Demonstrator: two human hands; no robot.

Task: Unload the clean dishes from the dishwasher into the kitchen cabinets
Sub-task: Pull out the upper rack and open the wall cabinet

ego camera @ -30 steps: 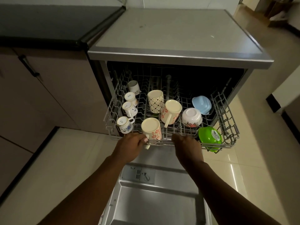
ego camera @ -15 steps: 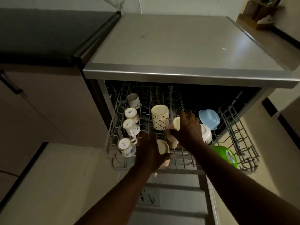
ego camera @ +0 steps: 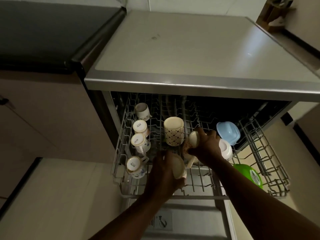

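Left hand (ego camera: 162, 172): fingers curled round a cream mug (ego camera: 179, 166), upside down, base toward the camera, at the front of the rack. Right hand (ego camera: 207, 144): fingers wrapped over a second cream mug (ego camera: 193, 139), tilted, its handle hanging below the hand. Both mugs are within the upper wire rack (ego camera: 270, 163), pulled out of the dishwasher (ego camera: 190, 54).

Between and just behind the two hands: one patterned mug (ego camera: 173, 131), inverted. Left of the left hand: a column of four small white cups (ego camera: 139, 141), three bottom-up with printed bases, the rearmost on its side. Touching the right hand's far side: a white bowl (ego camera: 226, 150). Behind that: a pale blue bowl (ego camera: 227, 133). Right of the right forearm, at the rack's front: a green bowl (ego camera: 248, 174). Below the hands: the open door (ego camera: 190, 226).
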